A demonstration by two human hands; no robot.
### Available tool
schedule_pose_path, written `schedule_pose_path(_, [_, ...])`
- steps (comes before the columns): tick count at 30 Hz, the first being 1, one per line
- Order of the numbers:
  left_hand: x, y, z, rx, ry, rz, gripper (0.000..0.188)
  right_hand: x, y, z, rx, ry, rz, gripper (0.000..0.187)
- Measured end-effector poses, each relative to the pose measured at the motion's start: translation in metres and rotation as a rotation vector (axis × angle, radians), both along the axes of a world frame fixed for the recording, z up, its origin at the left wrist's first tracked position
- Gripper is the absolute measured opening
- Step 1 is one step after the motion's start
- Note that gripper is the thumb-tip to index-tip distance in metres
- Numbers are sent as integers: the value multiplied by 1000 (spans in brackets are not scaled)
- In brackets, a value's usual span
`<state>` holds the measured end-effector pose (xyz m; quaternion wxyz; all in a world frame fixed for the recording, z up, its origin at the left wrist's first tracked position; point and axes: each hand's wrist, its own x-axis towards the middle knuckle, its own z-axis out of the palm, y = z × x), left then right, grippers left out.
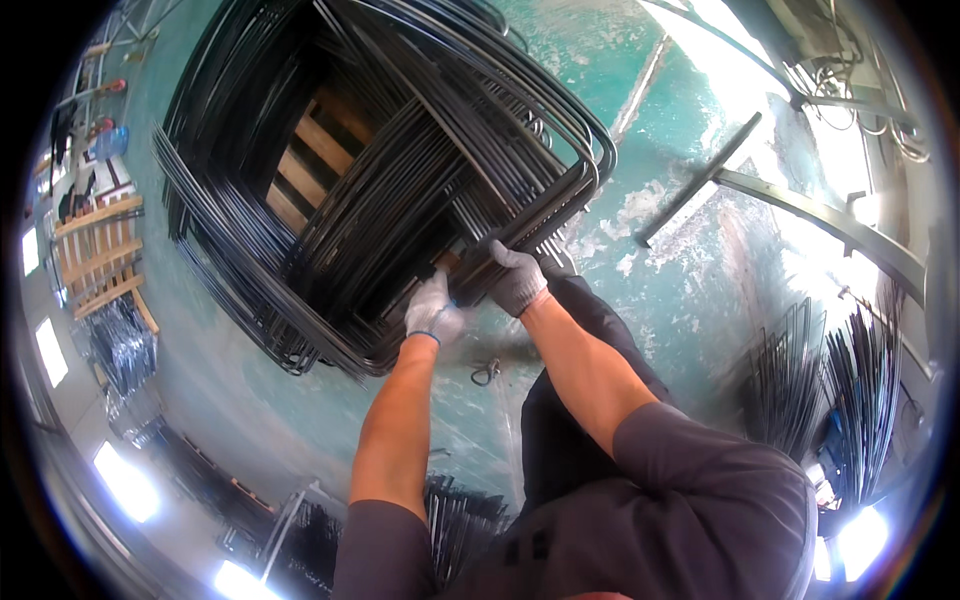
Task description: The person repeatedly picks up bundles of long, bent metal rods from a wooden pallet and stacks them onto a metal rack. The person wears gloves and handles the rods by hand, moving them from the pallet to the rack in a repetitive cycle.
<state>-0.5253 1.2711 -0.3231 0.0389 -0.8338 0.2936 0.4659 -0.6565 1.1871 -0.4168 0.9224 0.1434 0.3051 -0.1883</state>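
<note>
Right hand (518,280) on black frames (385,185), slats (323,144) inside

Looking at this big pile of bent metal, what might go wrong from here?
Pinching: the left hand and right hand are both at the near corner of the stacked dark metal frames; a shifting frame might trap one.
Slipping: some frames lie skewed across others, so they might slide, perhaps toward the legs close by.
Tripping: a small dark loop lies on the floor near the legs; a foot might snag it.
</note>
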Motion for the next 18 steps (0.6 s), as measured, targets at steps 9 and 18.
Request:
schedule_pose_path(9, [-61, -26, 122, -302, 65, -58, 54, -53, -43, 157, -354, -124, -128, 50])
schedule_pose_path(18, [-138, -51, 257, -834, 574, 228, 46, -95, -92, 318, -620, -138, -232, 18])
